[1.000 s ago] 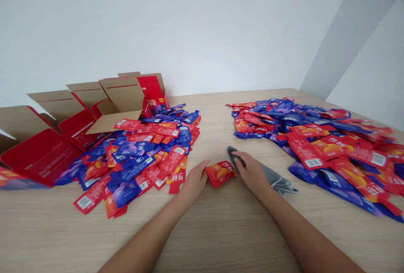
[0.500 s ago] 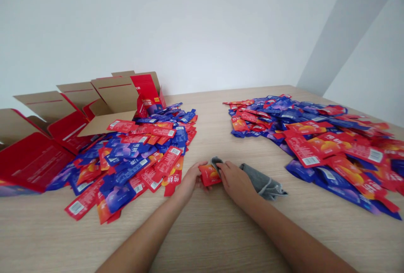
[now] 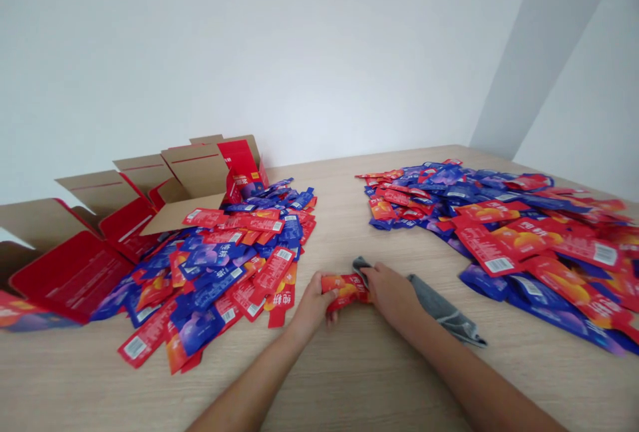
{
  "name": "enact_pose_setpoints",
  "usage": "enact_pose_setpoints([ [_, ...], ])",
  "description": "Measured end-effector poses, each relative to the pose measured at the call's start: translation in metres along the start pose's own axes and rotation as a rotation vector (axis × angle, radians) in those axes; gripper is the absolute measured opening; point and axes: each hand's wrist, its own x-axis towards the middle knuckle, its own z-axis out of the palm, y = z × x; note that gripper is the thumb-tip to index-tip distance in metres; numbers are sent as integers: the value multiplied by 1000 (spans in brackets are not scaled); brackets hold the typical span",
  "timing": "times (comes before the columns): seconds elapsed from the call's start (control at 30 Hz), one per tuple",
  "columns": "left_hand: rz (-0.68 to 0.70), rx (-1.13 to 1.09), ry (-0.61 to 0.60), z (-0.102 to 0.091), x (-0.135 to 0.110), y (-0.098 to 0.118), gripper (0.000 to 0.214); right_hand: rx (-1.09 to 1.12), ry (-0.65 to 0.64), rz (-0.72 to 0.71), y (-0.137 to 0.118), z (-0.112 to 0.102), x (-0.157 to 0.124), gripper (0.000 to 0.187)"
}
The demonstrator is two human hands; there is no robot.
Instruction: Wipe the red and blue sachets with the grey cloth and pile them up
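Between left heap [image 3: 214,265] and right heap [image 3: 499,225] on counter [image 3: 332,235], red packet [image 3: 345,290] sat pinched at left end by left hand's [image 3: 311,308] grip. Right hand's [image 3: 393,293] grip held grey cloth [image 3: 440,307] against right end. More printed front showed than half-second earlier; cloth work seemed unfinished.

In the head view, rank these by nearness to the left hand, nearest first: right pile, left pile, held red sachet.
1. Red sachet: gripped in the left hand.
2. Left pile: beside that hand, on its left.
3. Right pile: well off to the right.
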Motion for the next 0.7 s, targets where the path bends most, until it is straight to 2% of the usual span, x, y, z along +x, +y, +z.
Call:
enact_pose_setpoints([
  [0.07, 52, -47, 15, -7, 4, 2, 33, 34, 25, 36, 11, 0, 1, 35],
  [0.13, 122, -77, 82, -21, 12, 14, 32, 99, 63, 46, 17, 0, 1, 35],
  [0.23, 281, -175, 243, -54, 32, 52, 23, 166, 95, 53, 16, 2, 1, 35],
  [0.3, 372, -301, 347, -73, 48, 83, 9, 181, 92, 50, 15, 3, 2, 34],
  [0.33, 377, -382, 412, -79, 57, 96, 5, 183, 89, 47, 14, 3, 2, 34],
  [0.4, 329, -431, 423, -78, 75, 111, 9, 183, 82, 41, 13, 4, 3, 35],
  [0.43, 270, -398, 388, -71, 84, 113, 11, 182, 80, 38, 13, 4, 3, 35],
  [0.5, 133, -269, 273, -44, 103, 107, 14, 178, 74, 33, 13, 4, 3, 35],
  [0.57, 15, -156, 175, -6, 124, 94, 15, 171, 66, 33, 13, 3, 3, 36],
  [0.7, -112, -36, 91, 71, 163, 78, 18, 167, 60, 35, 12, 1, 3, 36],
])
